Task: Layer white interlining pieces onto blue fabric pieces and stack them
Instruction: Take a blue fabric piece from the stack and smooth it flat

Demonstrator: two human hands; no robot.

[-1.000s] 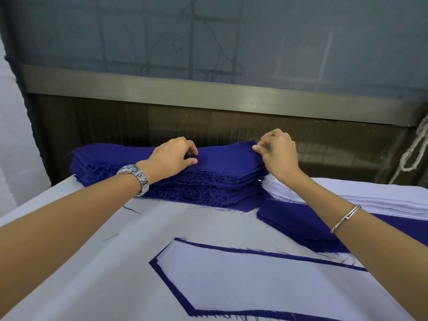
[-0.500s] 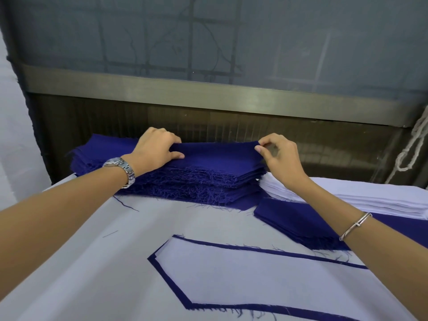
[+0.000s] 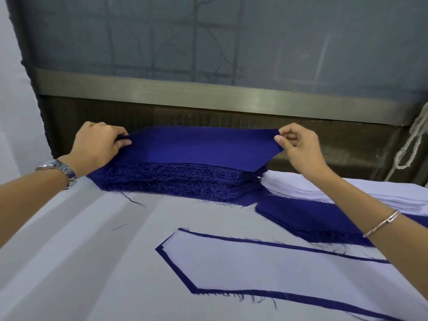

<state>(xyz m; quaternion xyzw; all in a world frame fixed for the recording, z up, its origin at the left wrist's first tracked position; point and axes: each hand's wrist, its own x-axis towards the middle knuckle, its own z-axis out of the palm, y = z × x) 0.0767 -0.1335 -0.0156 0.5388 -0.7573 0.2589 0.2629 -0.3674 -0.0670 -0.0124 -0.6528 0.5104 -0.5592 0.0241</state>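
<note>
White-covered table [image 3: 69, 262] filled the lower frame, with a dark mesh screen [image 3: 162, 42] and a metal rail [image 3: 208, 98] along its far edge. Nearest the camera lay a finished layer: white interlining piece [image 3: 266, 269] flat on a blue fabric piece [image 3: 176, 272], with blue showing as a thin frayed border all round. At the far edge, left of centre, sat the tall blue fabric stack [image 3: 185, 184], its edges frayed. The top blue piece [image 3: 196, 147] was raised off that stack at both ends, and its near edge was still touching the pile. Just right of the stack was the white interlining stack [image 3: 324, 193], sitting on a lower blue stack [image 3: 312, 218] that stuck out toward the camera. The left hand [image 3: 97, 144] pinched the left end of the top blue piece, thumb against curled fingers. The right hand [image 3: 298, 147] pinched the right corner between thumb and index finger, with the other fingers curled in loosely. A pale rope [image 3: 412, 144] hung at the far right. There was a metal wristwatch [image 3: 59, 170] on the left wrist and a thin silver bracelet [image 3: 382, 222] on the right forearm. A loose blue thread [image 3: 134, 201] lay on the table just in front of the stack.
</note>
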